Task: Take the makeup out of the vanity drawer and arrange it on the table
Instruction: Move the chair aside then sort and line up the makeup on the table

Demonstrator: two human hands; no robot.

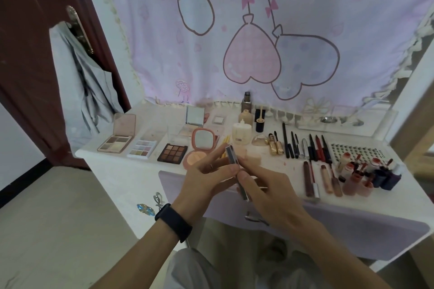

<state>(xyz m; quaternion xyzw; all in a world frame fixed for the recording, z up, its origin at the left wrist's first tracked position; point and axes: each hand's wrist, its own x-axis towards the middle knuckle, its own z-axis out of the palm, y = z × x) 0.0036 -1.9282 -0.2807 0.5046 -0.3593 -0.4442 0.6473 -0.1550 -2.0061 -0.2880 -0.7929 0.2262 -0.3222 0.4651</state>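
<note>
A pink cartoon curtain (258,30) hangs behind everything, with a dark red door (28,54) to your left and a grey garment (77,91) hung from its handle. In front of you stands the white table (131,171), its lilac drawer front (352,225) just under your arms.

The makeup is laid out across the table. On the left lie 3 open palettes side by side: a pink eyeshadow palette (117,141), a pastel palette (142,149) and a brown 9-pan palette (172,153). Just right of them is a pink blush compact (199,148) with its mirror up. A cream foundation bottle (242,135) stands behind the middle. Further right are 2 gold mascara tubes (276,146), then a row of dark pencils (305,148), then long lip glosses (328,178) lying near the front edge. A sheet of false lashes (357,152) and a cluster of red lip tints (366,176) fill the right end.

Your left hand (206,178), with a black wristband (173,222), and your right hand (265,192) meet above the table's front edge. Both hold a slim silver makeup stick (231,155), tilted with its top leaning away and to the left. Your left grip pinches its middle between thumb and fingers. Your right grip is curled round its lower end.

An eyelash curler (157,199) and a blue hair clip (146,209) lie by your left wrist.
</note>
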